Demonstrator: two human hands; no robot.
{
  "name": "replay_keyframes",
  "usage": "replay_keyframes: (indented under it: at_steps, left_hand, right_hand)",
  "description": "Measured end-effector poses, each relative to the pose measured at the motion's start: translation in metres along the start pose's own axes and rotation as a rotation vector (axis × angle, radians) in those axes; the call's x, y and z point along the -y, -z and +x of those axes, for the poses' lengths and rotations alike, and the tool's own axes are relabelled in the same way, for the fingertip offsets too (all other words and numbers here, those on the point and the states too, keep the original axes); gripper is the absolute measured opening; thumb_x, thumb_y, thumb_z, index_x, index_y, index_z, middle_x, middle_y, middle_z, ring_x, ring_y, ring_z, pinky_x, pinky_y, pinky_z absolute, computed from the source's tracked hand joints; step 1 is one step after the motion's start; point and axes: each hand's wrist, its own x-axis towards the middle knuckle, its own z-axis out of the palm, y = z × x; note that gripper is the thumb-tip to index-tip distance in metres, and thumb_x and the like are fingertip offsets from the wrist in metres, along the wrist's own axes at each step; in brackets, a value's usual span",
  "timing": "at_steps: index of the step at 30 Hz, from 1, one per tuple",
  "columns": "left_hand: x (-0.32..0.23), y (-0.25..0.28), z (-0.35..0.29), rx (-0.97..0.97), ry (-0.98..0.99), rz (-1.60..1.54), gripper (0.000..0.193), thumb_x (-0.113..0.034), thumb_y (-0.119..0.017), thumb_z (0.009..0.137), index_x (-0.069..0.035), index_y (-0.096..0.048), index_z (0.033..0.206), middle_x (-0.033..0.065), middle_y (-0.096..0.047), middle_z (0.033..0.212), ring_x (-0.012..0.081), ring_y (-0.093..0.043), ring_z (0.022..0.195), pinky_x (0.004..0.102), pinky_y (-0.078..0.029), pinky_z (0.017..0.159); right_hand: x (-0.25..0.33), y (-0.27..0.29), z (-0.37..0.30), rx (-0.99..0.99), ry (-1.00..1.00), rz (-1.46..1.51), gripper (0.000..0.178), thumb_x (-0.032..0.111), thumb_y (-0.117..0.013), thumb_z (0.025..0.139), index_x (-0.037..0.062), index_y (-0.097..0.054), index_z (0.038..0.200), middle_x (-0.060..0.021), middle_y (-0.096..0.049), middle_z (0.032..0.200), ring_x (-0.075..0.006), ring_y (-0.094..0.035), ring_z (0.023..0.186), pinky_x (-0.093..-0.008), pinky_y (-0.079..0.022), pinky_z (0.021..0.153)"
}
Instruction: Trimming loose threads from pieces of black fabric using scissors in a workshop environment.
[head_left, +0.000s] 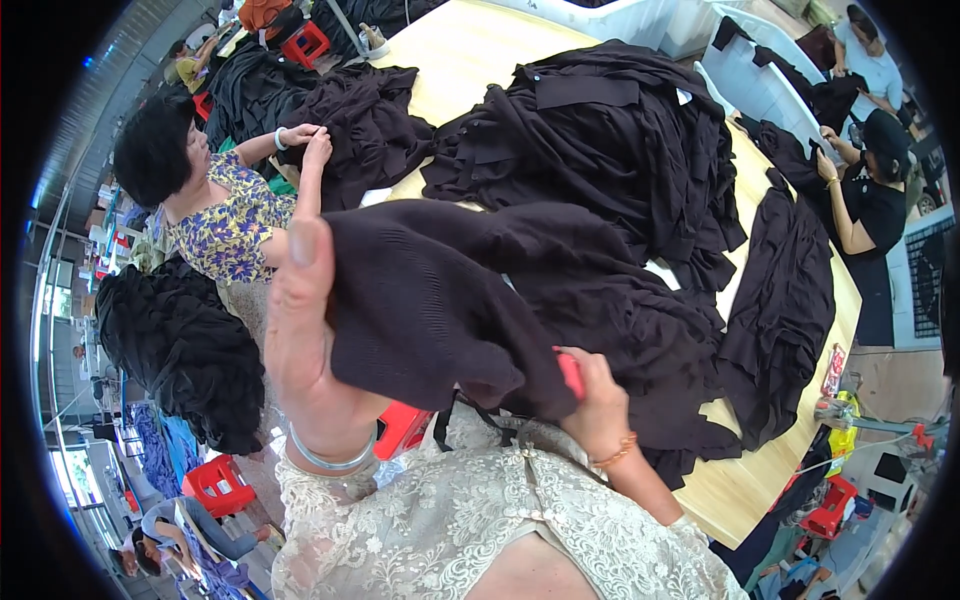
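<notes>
A dark knit garment (420, 300) with a ribbed patch is stretched up close in front of me, between my two hands. My left hand (305, 330) holds its left edge, thumb upright on the outside; the fingers are hidden behind the cloth. At the garment's lower right, my right hand (600, 412) is closed round a small red-pink object (570, 372), mostly covered by the fingers, so its kind does not show. That hand also touches the cloth. The rest of the garment trails right over the table (430, 40).
A large heap of dark garments (600, 150) covers the table's middle, with another pile (365, 120) at far left. A co-worker in a flowered top (225, 235) stands left; another in black (868, 200) works at right beside white bins (765, 85). A red stool (218, 487) stands lower left.
</notes>
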Motion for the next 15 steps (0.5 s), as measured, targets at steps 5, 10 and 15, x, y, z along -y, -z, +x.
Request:
replay_keyframes:
  at_steps: [5, 10, 15]
  left_hand:
    - [-0.004, 0.044, 0.020, 0.178, 0.115, -0.143, 0.036, -0.027, -0.042, 0.103, 0.000, -0.056, 0.122, 0.0120, -0.063, 0.121, 0.0233, -0.061, 0.110, 0.0397, -0.046, 0.099]
    - [0.069, 0.118, 0.084, -0.102, 0.223, 0.102, 0.040, -0.018, -0.051, 0.099, -0.003, -0.042, 0.135, 0.0129, -0.061, 0.114, 0.0219, -0.061, 0.103, 0.0382, -0.050, 0.093]
    - [0.162, 0.146, 0.047, 0.010, 0.324, 0.544, 0.040, -0.016, -0.059, 0.095, -0.002, -0.049, 0.131, 0.0063, -0.059, 0.116, 0.0152, -0.059, 0.104, 0.0293, -0.050, 0.088]
  right_hand:
    - [-0.031, 0.132, -0.004, 0.151, -0.162, 0.201, 0.045, -0.011, -0.066, 0.067, 0.0014, -0.061, 0.109, -0.0096, -0.064, 0.102, -0.0213, -0.063, 0.099, -0.0310, -0.048, 0.090]
    - [-0.058, 0.187, 0.013, -0.287, -0.142, -0.059, 0.022, -0.007, -0.058, 0.084, -0.0023, -0.058, 0.106, -0.0044, -0.061, 0.091, -0.0122, -0.058, 0.081, -0.0265, -0.047, 0.076]
    - [-0.119, 0.134, 0.013, -0.362, -0.212, -0.403, 0.042, 0.013, -0.077, 0.074, 0.0013, -0.057, 0.109, -0.0182, -0.062, 0.098, -0.0366, -0.063, 0.088, -0.0405, -0.050, 0.078]
